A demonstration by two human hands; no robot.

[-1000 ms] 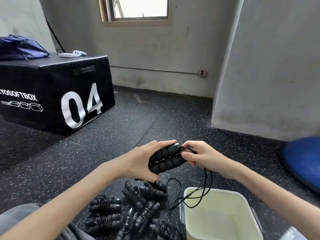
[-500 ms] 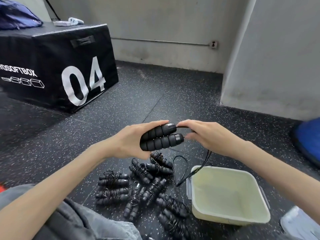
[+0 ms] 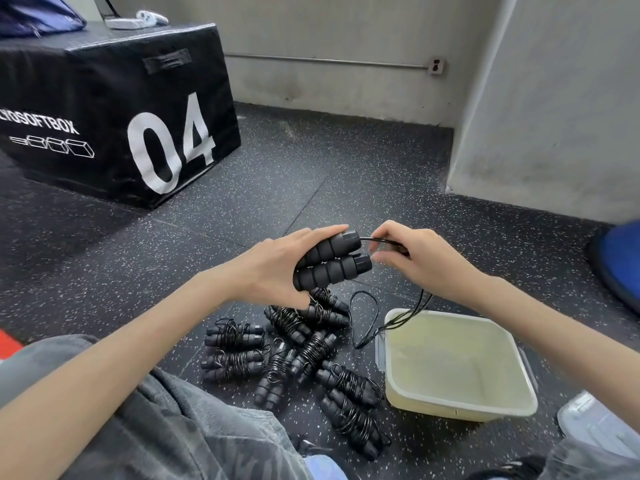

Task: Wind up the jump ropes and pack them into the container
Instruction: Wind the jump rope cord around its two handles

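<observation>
Wound ropes (image 3: pixel 294 355) lie left of the container (image 3: pixel 457 407).

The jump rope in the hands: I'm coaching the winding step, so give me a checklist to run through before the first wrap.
1. Both handles side by side in left hand: ok.
2. Right hand pinching the cord near the handles: ok.
3. Loose cord hanging free of tangles: cannot tell.
4. Cord clear of the wound ropes on the floor: cannot tell.
5. Container open and within reach: ok.
</observation>
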